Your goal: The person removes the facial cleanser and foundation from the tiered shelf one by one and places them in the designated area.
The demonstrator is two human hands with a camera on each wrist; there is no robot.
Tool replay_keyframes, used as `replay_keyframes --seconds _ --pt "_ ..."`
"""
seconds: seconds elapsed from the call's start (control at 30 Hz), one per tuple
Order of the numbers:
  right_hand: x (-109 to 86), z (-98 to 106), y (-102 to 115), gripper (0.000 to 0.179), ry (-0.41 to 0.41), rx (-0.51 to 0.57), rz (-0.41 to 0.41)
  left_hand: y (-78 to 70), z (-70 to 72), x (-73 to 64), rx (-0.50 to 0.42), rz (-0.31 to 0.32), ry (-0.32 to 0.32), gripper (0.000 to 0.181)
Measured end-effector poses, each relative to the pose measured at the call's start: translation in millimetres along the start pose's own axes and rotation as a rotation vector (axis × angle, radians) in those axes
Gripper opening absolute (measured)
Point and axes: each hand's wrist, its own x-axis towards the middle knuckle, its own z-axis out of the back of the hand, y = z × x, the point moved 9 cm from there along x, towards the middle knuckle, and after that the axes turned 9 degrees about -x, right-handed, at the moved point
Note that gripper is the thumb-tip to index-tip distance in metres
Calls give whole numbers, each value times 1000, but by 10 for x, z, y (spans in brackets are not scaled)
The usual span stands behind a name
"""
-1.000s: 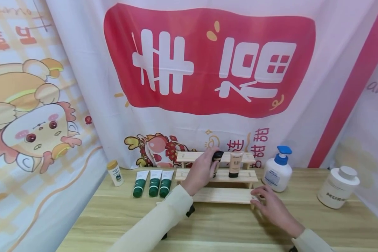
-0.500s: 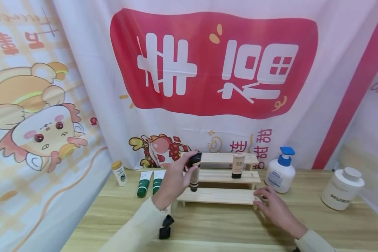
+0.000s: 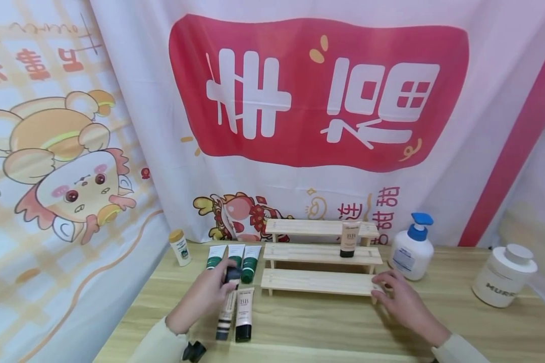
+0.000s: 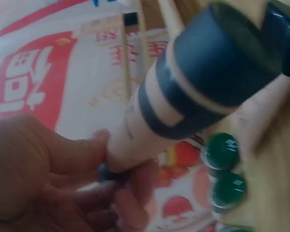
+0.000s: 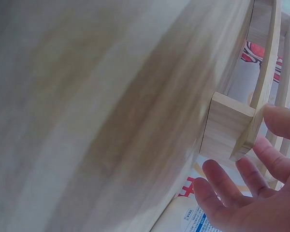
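My left hand [image 3: 204, 295] pinches a beige cosmetic tube [image 3: 225, 315] by its dark top end, over the left part of the table. In the left wrist view its dark bands and wide black end [image 4: 227, 53] point away from the fingers. Just right of it is a BB cream tube [image 3: 244, 315] with a black cap. My right hand [image 3: 401, 302] holds the right end of the lowest shelf of a three-step wooden rack [image 3: 318, 282], thumb and index finger at the board's edge. Another BB cream tube [image 3: 348, 241] stands on the middle shelf.
Green-and-white tubes [image 3: 251, 262] stand in a row left of the rack, partly behind my left hand. Farther left is a small yellow-capped bottle [image 3: 180, 249]. A blue-topped pump bottle [image 3: 411, 254] and a white jar [image 3: 504, 277] stand to the right. Printed cloth hangs behind.
My left hand has lifted the beige cosmetic tube off the middle shelf and carried it left and toward me, beside the BB cream tube. The right hand has stayed at the rack's end.
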Motion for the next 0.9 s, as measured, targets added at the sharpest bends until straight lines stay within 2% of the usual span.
replay_keyframes --seconds 0.13,0.2,0.37,0.57,0.7,0.9 --pt "-1 -1 -13 26 10 -3 -9 375 -157 0 40 105 68 42" --pt "0 -8 -20 27 16 -2 -12 518 -221 27 54 135 82 43" --pt "8 -25 -24 27 18 -7 -5 778 -303 124 50 226 55 45" --pt "11 -22 -20 27 17 -7 -7 875 -313 175 82 298 24 39" --pt "9 -12 -15 26 14 -5 -7 869 -309 172 114 306 34 32" --pt "5 -9 -9 25 7 0 7 841 -319 177 151 282 47 34"
